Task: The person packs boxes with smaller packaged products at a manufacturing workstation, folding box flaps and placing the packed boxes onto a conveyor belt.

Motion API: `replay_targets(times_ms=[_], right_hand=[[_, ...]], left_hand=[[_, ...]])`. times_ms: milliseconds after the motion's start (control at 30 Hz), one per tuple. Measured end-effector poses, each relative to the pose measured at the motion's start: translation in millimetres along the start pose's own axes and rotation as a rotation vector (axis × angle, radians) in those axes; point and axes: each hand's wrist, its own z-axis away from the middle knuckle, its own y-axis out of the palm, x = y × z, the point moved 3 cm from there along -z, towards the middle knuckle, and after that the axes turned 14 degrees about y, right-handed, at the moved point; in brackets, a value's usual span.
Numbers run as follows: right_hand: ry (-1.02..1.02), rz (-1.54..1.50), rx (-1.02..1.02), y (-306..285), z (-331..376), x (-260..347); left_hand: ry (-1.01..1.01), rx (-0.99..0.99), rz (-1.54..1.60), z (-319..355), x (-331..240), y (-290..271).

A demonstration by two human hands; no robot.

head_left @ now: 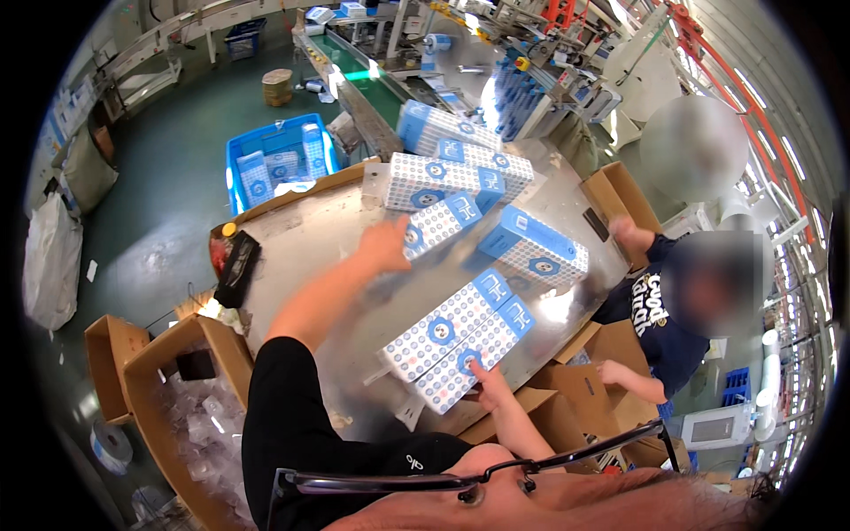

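Well, the worker in black bends over a metal worktable (305, 274), both bare hands busy among white oblong packs dotted in blue. The left hand (384, 246) reaches well across it and meets the near end of a single dotted pack (443, 223); from where I stand I cannot tell whether the fingers have closed on it. The right hand (496, 389) is clamped on the nearer pack (482, 342) of a pair, thumb over the top face, the other fingers mostly hidden. Its twin, the farther pack (443, 329), lies right alongside, touching it, both slanting with their blue ends pointing away from the worker.

Beyond, a cluster of packs (434, 181) sits toward the back, and a separate pack (536, 252) lies off to the right. A blue plastic crate (233, 180) holding similar packs stands past the table's far left side. Nearer, a cardboard carton (144, 403) is heaped with clear plastic pieces. Across the table's right edge, a co-worker (655, 319) stands among open boxes.
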Motion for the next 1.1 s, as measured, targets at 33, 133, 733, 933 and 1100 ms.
replay_targets(times_ms=[33, 133, 733, 933, 1100], right_hand=[[0.042, -0.006, -0.021, 6, 7, 6], [-0.056, -0.003, -0.052, 11, 18, -8], [0.194, 0.431, 0.473, -14, 59, -27], [-0.623, 0.611, 0.287, -73, 100, 2], [-0.868, 0.762, 0.07, -137, 220, 40]], left_hand=[[-0.031, 0.032, 0.043, 21, -12, 9], [-0.031, 0.022, 0.018, 103, -79, 40], [-0.302, 0.112, 1.335, 284, -64, 67], [-0.016, -0.041, 1.213, 268, -149, 25], [0.405, -0.02, 1.226, 224, -254, 23]])
